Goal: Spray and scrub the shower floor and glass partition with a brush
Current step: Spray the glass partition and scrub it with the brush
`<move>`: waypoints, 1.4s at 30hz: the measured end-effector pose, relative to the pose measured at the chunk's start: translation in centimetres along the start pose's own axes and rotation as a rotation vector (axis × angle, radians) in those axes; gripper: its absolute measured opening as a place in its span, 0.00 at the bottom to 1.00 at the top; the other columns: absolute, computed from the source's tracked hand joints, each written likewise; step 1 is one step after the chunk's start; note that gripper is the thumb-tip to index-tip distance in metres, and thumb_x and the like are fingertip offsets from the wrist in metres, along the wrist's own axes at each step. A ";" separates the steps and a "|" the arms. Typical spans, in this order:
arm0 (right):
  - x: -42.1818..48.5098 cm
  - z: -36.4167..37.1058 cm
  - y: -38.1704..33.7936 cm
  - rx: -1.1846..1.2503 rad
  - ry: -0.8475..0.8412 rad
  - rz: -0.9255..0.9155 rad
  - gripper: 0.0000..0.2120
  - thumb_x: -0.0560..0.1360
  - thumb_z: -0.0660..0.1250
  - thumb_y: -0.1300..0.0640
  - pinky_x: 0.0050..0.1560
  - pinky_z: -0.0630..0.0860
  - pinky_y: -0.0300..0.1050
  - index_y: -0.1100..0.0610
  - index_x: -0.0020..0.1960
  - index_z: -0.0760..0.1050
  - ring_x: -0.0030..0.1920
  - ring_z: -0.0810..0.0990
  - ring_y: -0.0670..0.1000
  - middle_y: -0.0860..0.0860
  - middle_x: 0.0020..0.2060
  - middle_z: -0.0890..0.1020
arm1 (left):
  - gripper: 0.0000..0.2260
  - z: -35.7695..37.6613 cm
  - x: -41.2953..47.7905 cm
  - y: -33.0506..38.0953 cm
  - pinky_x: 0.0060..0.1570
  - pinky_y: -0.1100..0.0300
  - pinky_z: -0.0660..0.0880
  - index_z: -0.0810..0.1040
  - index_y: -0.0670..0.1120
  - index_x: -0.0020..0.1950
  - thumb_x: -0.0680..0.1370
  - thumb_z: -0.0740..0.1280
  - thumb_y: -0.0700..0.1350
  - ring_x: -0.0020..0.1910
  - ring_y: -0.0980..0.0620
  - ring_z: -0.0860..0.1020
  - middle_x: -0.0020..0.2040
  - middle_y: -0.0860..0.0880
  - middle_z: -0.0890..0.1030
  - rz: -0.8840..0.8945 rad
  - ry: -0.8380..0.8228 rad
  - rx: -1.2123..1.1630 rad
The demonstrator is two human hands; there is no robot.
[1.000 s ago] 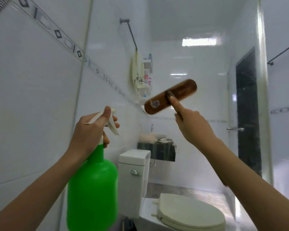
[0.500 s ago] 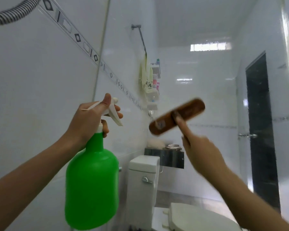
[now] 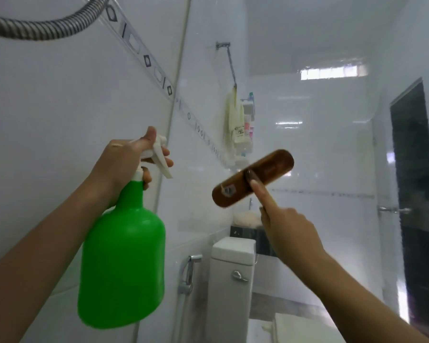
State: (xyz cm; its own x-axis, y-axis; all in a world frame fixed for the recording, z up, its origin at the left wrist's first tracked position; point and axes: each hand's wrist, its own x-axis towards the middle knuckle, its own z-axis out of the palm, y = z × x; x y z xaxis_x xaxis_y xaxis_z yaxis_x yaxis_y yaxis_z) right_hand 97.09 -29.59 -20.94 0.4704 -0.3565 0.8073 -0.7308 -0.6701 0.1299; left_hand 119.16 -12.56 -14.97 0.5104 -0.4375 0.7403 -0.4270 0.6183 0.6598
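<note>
Change: brush head sits lower in frame centre than a second ago, while view has tilted up, bringing shower hose into the upper left; judged a downward scrub stroke on the glass partition.
Right hand: wrapped round the handle, index finger stretched along it onto the oblong brown wooden scrub brush.
Brush position: up and left of that hand, tilted, apparently pressed to the glass.
Left hand: clenched on neck of green plastic spray bottle, fingers over white trigger.
Bottle position: hangs below that hand, lower left.
Task meaning: partition scrubbing underway; floor out of view.
</note>
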 end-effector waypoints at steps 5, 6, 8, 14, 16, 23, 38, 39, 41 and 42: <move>11.9 -2.0 -3.3 0.079 0.205 -0.070 0.31 0.82 0.54 0.57 0.37 0.80 0.50 0.41 0.77 0.42 0.32 0.76 0.50 0.53 0.37 0.75 | 0.21 -0.6 -0.1 -0.3 0.21 0.62 0.69 0.83 0.42 0.49 0.81 0.62 0.59 0.19 0.53 0.69 0.43 0.43 0.87 0.002 0.043 0.029; 13.2 -2.0 -3.7 0.086 0.213 -0.085 0.30 0.82 0.53 0.57 0.37 0.80 0.51 0.41 0.77 0.42 0.32 0.76 0.51 0.53 0.38 0.75 | 0.21 -0.7 -0.1 -0.4 0.21 0.62 0.69 0.84 0.42 0.49 0.81 0.63 0.58 0.19 0.53 0.69 0.43 0.43 0.87 -0.003 0.053 0.027; 11.6 -1.0 -3.4 0.116 0.186 -0.069 0.30 0.82 0.53 0.56 0.37 0.80 0.49 0.41 0.77 0.41 0.31 0.75 0.49 0.52 0.36 0.74 | 0.21 -0.4 -0.1 -0.7 0.20 0.62 0.69 0.83 0.40 0.48 0.82 0.63 0.58 0.19 0.53 0.70 0.42 0.43 0.87 -0.006 0.064 0.037; 6.9 1.8 -4.2 0.062 0.153 -0.081 0.35 0.81 0.56 0.59 0.35 0.79 0.44 0.42 0.76 0.37 0.30 0.75 0.47 0.50 0.36 0.74 | 0.22 -0.1 -0.3 -1.3 0.22 0.60 0.71 0.84 0.39 0.48 0.82 0.63 0.57 0.20 0.52 0.71 0.41 0.44 0.87 -0.022 0.067 0.085; 12.6 0.0 -5.8 0.093 0.220 -0.086 0.32 0.81 0.55 0.60 0.38 0.79 0.50 0.42 0.77 0.43 0.36 0.77 0.52 0.55 0.43 0.77 | 0.22 -0.4 -0.3 -1.5 0.23 0.60 0.71 0.84 0.39 0.48 0.82 0.63 0.57 0.20 0.52 0.71 0.42 0.43 0.87 -0.037 0.083 0.094; 7.2 2.2 -4.7 0.073 0.134 -0.088 0.34 0.81 0.56 0.57 0.33 0.79 0.42 0.42 0.76 0.38 0.29 0.75 0.46 0.49 0.35 0.74 | 0.21 -0.7 0.0 -1.1 0.22 0.62 0.70 0.84 0.40 0.46 0.81 0.64 0.57 0.19 0.52 0.71 0.41 0.43 0.87 -0.008 0.122 0.116; 7.9 2.3 -4.6 0.006 0.134 -0.133 0.34 0.82 0.56 0.56 0.31 0.76 0.40 0.42 0.76 0.37 0.28 0.73 0.45 0.48 0.33 0.72 | 0.22 -1.5 -0.5 -0.7 0.24 0.61 0.71 0.84 0.42 0.47 0.82 0.62 0.59 0.20 0.54 0.72 0.42 0.44 0.87 -0.052 0.120 0.092; 10.5 1.3 -5.0 0.016 0.198 -0.138 0.33 0.81 0.55 0.57 0.34 0.79 0.45 0.41 0.76 0.39 0.30 0.75 0.48 0.51 0.36 0.75 | 0.22 -1.6 -0.5 -0.6 0.24 0.61 0.71 0.84 0.42 0.46 0.82 0.62 0.59 0.20 0.54 0.72 0.42 0.44 0.87 -0.052 0.125 0.086; 16.2 -1.1 -6.3 0.062 0.231 -0.114 0.31 0.81 0.54 0.58 0.38 0.79 0.51 0.41 0.77 0.44 0.35 0.77 0.53 0.56 0.41 0.77 | 0.22 -1.6 -0.6 -0.6 0.24 0.61 0.71 0.84 0.42 0.46 0.82 0.62 0.59 0.20 0.54 0.72 0.43 0.43 0.87 -0.055 0.127 0.083; 17.9 -2.1 -6.5 0.067 0.235 -0.128 0.29 0.81 0.53 0.58 0.38 0.78 0.51 0.41 0.77 0.45 0.37 0.76 0.54 0.57 0.43 0.78 | 0.22 -1.6 -0.6 -0.5 0.24 0.62 0.71 0.84 0.42 0.47 0.82 0.62 0.59 0.20 0.54 0.72 0.43 0.43 0.87 -0.057 0.127 0.084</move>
State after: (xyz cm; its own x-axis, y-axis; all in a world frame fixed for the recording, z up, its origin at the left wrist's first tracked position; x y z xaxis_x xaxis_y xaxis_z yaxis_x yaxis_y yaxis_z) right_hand 109.21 -30.27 -6.07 0.4232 -0.1101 0.8993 -0.6350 -0.7441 0.2077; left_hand 120.25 -11.60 -15.98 0.6239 -0.3809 0.6824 -0.4526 0.5357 0.7129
